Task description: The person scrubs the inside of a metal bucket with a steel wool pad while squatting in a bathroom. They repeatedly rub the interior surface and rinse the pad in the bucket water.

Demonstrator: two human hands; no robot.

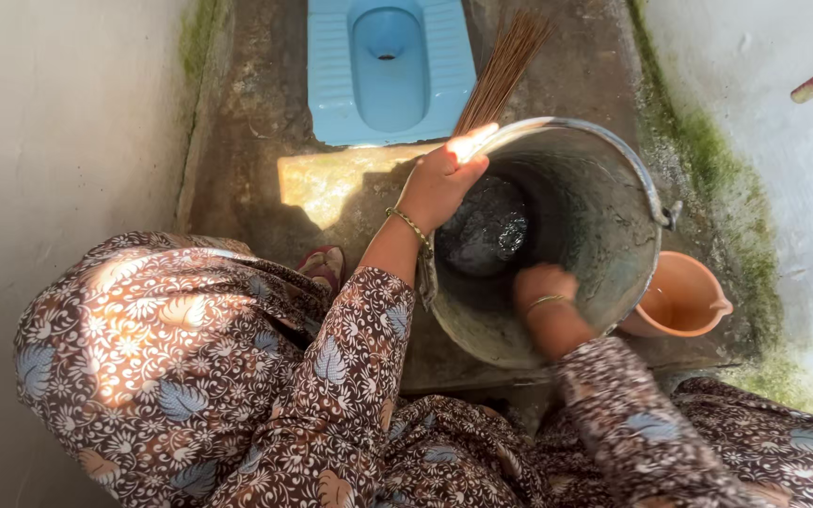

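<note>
A grey metal bucket (604,202) is tipped toward me on the concrete floor, with a little dark water at its bottom. My left hand (442,181) grips the bucket's far-left rim and holds it tilted. My right hand (543,285) is inside the bucket, pressed against the near inner wall and blurred; whether it holds anything cannot be made out. Both wrists wear thin bangles. My brown flower-patterned sleeves and dress fill the lower part of the view.
A blue squat toilet pan (390,68) is set in the floor ahead. A twig broom (502,66) lies beside it. An orange plastic jug (681,299) stands right of the bucket. White walls close in on both sides, with green moss at their base.
</note>
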